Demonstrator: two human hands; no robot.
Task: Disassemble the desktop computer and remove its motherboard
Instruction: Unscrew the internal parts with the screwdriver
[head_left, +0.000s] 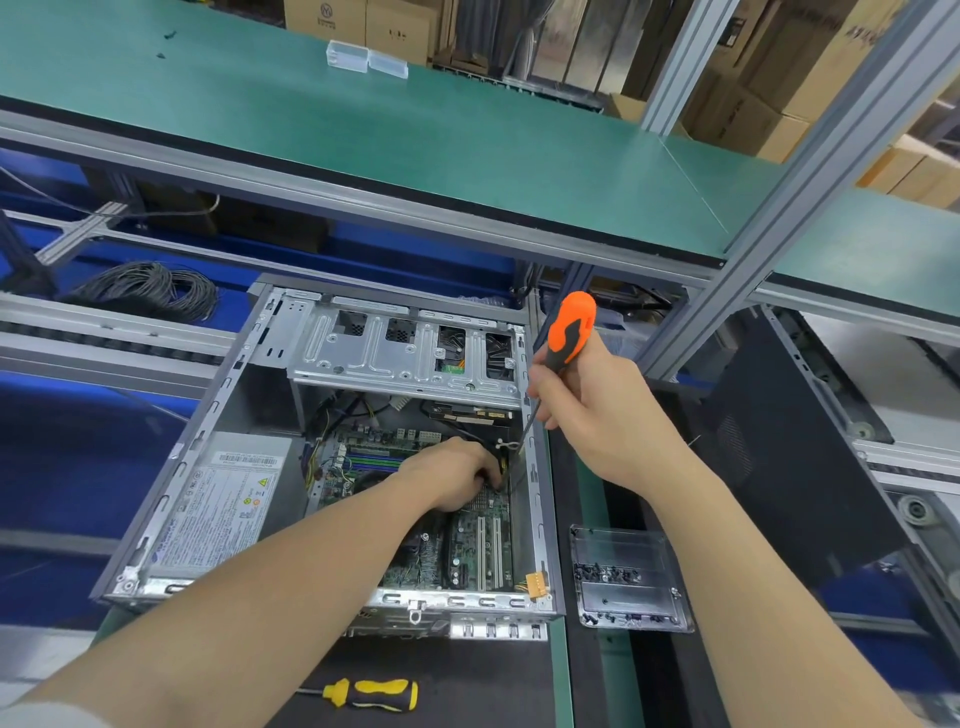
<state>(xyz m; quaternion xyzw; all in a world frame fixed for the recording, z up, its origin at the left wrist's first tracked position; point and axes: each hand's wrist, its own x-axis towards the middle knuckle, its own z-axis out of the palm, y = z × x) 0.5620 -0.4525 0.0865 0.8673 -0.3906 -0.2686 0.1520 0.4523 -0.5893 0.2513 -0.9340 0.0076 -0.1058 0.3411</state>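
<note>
So, left hand (457, 475) pinches the cables (496, 462) aside inside the case (218, 405), probably so right hand (587, 410), wrapped round the orange screwdriver (571, 327), gets a clear shot at the motherboard (467, 540).

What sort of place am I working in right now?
Probably an electronics assembly or teardown line in a factory or warehouse: green-matted bench shelf on aluminium framing, roller conveyor rails beside the open computer case, stacked cardboard boxes behind.
</note>
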